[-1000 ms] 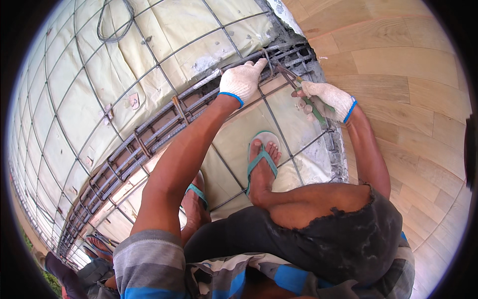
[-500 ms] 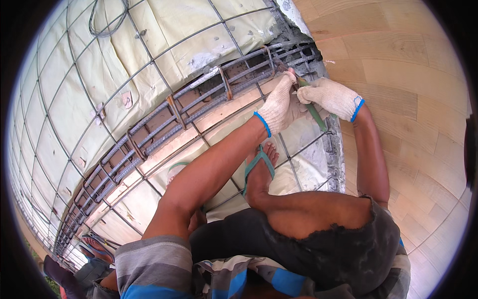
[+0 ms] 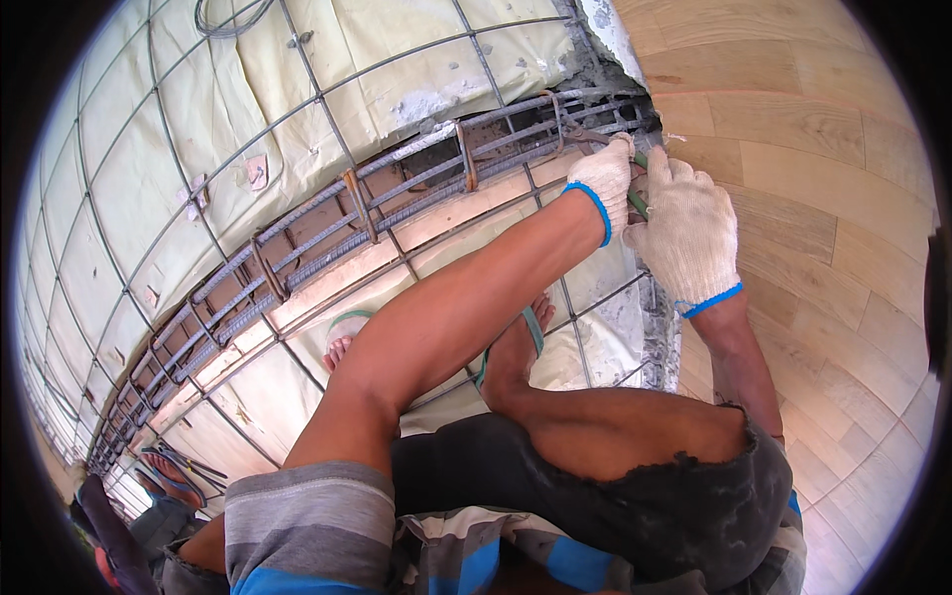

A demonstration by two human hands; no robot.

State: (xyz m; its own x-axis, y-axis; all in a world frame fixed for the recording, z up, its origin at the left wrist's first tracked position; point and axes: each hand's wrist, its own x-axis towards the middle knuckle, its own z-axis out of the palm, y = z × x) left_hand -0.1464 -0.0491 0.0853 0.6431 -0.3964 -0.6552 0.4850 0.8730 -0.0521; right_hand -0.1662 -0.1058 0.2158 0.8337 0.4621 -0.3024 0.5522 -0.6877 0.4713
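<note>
Both my hands wear cream knitted gloves with blue cuffs, close together at the right end of a rebar cage [image 3: 377, 203]. My left hand [image 3: 601, 183] is closed beside the bars, its fingertips pressed together; what they pinch is hidden. My right hand [image 3: 691, 223], back upward, curls over the green-handled pliers [image 3: 638, 203]. Only parts of the green handles show between the two hands. The pliers' jaws cannot be made out clearly by the bars.
Wire mesh [image 3: 319, 96] lies over pale sheeting [image 3: 367, 59] on both sides of the cage. Broken concrete [image 3: 620, 74] edges the wood-look floor [image 3: 803, 149] at right. My sandalled foot [image 3: 516, 342] stands on the mesh. Another person's sandalled foot [image 3: 171, 474] is at lower left.
Both hands have shifted right. My right hand has turned so its back faces up, covering more of the pliers. Their green handles, plainly seen before, are now mostly hidden.
</note>
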